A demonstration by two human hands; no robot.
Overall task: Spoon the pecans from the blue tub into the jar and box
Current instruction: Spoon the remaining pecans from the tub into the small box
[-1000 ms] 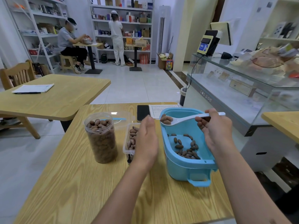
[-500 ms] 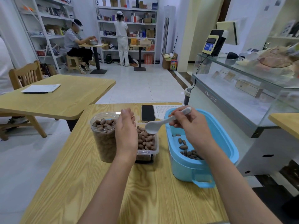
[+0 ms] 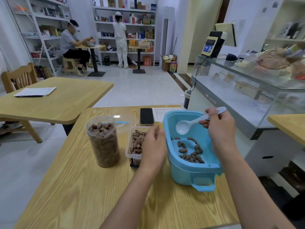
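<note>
Phone point(image 3: 146, 116) behind box point(image 3: 134, 143), left hand point(image 3: 152, 147) covering box

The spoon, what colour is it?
White; the spoon shows best in the head view.

A small shop. Beyond the hands stand white stocked shelves point(image 3: 125, 23). Right of them, a glass display counter point(image 3: 239, 90) carries a payment terminal point(image 3: 210, 46).

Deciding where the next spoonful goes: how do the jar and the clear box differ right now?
The jar is tall, round and packed with pecans up to its neck; the box is low and rectangular. The jar stands fully in view, while the left hand hides the box's right side. Both are clear plastic, lidless and hold pecans.
</note>
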